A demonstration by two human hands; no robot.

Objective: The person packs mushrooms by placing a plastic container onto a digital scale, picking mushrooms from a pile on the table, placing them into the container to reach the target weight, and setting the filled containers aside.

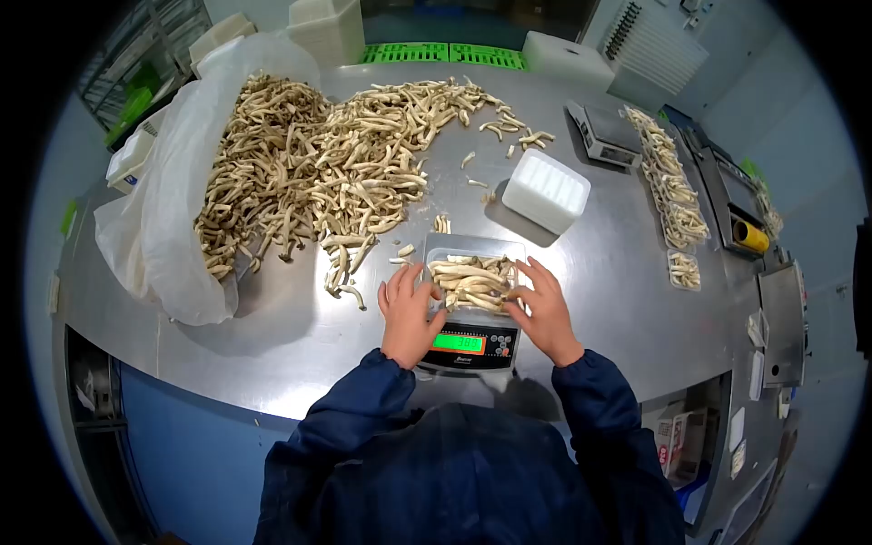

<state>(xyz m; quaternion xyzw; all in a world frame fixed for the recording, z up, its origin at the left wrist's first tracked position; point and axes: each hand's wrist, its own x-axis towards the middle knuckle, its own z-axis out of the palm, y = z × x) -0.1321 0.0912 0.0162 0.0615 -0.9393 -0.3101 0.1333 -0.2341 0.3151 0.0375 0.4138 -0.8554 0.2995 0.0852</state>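
A clear plastic tray of mushrooms (470,282) sits on the digital scale (470,347), whose green display is lit. The pale, long-stemmed mushrooms lie mostly lengthwise across it. At the tray's left side is my left hand (408,316), thumb and index finger closed on its edge, other fingers curled outside. My right hand (548,313) grips the opposite edge in the same way, its fingertips close to the mushroom ends. A few loose stem pieces (404,251) lie on the steel just beyond my left hand.
A big mushroom pile (309,163) spills from a clear plastic bag (168,218) on the steel table (272,354). Stacked white trays (547,191) stand beyond the scale. At right are a second scale (604,134) and a row of filled trays (672,182). Green crates (406,53) line the back.
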